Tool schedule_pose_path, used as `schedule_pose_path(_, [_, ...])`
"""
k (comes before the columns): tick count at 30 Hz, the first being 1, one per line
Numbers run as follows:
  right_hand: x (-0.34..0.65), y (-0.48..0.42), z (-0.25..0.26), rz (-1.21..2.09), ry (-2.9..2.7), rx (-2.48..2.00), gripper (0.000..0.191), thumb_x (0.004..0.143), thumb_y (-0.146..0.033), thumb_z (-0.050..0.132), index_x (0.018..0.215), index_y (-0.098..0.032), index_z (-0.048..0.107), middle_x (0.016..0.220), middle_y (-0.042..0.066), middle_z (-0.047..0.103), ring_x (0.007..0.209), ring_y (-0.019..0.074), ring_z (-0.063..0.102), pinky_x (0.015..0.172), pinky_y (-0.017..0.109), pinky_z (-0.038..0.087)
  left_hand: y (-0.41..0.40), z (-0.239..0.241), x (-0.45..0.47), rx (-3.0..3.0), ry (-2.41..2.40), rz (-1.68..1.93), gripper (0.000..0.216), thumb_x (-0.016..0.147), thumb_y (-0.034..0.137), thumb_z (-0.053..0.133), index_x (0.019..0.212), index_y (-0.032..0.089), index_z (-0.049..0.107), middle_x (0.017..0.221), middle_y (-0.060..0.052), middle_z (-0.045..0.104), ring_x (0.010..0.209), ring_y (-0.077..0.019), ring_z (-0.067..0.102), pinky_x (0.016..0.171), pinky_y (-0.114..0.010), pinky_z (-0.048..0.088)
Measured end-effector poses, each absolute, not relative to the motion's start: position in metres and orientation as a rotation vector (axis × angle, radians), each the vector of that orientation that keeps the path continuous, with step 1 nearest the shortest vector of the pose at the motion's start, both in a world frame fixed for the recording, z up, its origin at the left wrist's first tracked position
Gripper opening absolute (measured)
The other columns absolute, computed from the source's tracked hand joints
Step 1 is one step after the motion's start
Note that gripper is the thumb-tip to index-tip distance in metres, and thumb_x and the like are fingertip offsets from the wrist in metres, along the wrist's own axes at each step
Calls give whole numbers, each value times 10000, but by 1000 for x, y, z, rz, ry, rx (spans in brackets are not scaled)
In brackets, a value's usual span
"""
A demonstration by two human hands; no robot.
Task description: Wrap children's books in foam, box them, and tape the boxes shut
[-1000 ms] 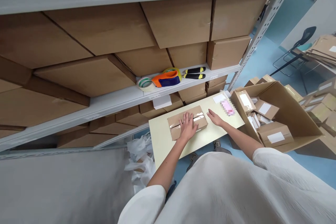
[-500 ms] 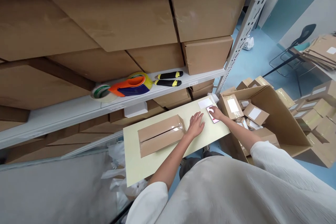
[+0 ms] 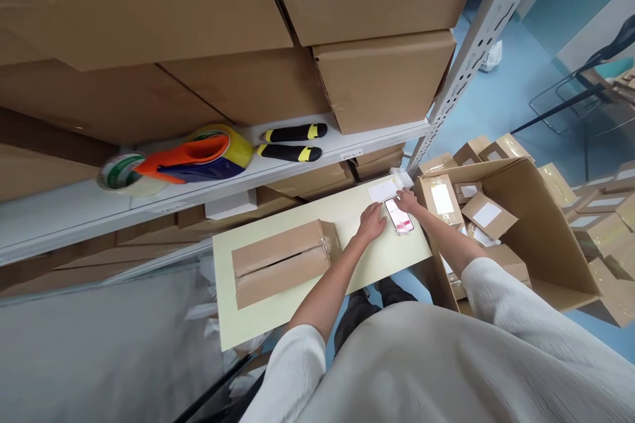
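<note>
A smartphone (image 3: pixel 399 215) with a lit white and pink screen lies on the pale yellow tabletop (image 3: pixel 278 327). My right hand (image 3: pixel 407 201) is at its upper right edge, with fingers touching the top of the screen. My left hand (image 3: pixel 372 222) rests on the tabletop just left of the phone, fingers bent and holding nothing. A white paper sheet (image 3: pixel 381 190) lies flat behind the phone. Left of my left hand sits a closed brown cardboard box (image 3: pixel 282 261), with a dark gap along its top seam and clear tape at its right end.
A large open carton (image 3: pixel 550 238) with several labelled parcels stands right of the table. The shelf above bears an orange and blue tape dispenser (image 3: pixel 198 157), a tape roll (image 3: pixel 122 173) and two black-yellow utility knives (image 3: pixel 292 143). A perforated metal post (image 3: pixel 471 59) rises at its right end.
My view has shifted, bringing the shelf closer. My right hand has drawn back toward the phone's top edge, uncovering more of the screen. My left hand's fingers are less spread.
</note>
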State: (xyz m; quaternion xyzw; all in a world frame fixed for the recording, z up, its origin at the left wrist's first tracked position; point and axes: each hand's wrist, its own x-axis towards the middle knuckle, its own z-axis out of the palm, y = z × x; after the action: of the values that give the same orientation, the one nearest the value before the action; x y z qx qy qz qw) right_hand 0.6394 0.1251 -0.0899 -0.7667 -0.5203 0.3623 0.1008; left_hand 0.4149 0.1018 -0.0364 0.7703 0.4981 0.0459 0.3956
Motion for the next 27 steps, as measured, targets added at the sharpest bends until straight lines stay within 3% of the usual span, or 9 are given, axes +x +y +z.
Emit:
schedule_pose_path(4, [643,126,-89,1009,-1551,-2193,520,989,-502,611,1399,-194,698,1601,209,573,1541,460,442,1263,670,359,102,-39,419,1913,1275,146,603,1004,307,564,1597,205,521,1691,-134,508,1609,-319,412,1328,-507,337])
schedule_pose_path(8, [641,131,-67,944,-1519,-2149,470,959,-347,580,1362,-161,732,1523,192,645,1405,383,606,1222,540,453,106,-33,425,1811,1302,290,534,999,254,579,1530,205,592,1632,-129,574,1562,-308,480,1311,-485,372])
schedule_pose_path(12, [630,140,-41,902,-1351,-2005,349,927,-331,564,1164,-202,786,1210,137,790,1123,301,744,1086,460,558,122,-24,439,1534,1390,523,425,992,197,601,1413,208,663,1478,-132,695,1383,-267,651,1210,-445,494])
schedule_pose_path(16, [615,150,-24,891,-1209,-1968,250,850,-294,599,1057,-227,723,1008,72,791,978,264,744,998,435,587,142,-16,454,1289,1422,705,331,986,151,611,1305,196,686,1297,-120,775,1199,-212,742,1105,-386,566])
schedule_pose_path(21, [599,152,-16,1027,-1079,-1826,200,769,-258,640,968,-244,654,900,23,760,863,227,726,921,404,604,156,-13,463,1199,1551,733,314,934,102,670,1228,208,703,1196,-103,800,1094,-211,765,1045,-383,581])
schedule_pose_path(27, [593,152,-12,1183,-998,-1693,192,731,-284,668,914,-228,675,852,20,756,803,209,723,826,365,612,160,-13,461,1186,1608,708,352,891,107,732,1225,215,706,1075,-61,800,932,-189,766,937,-343,586])
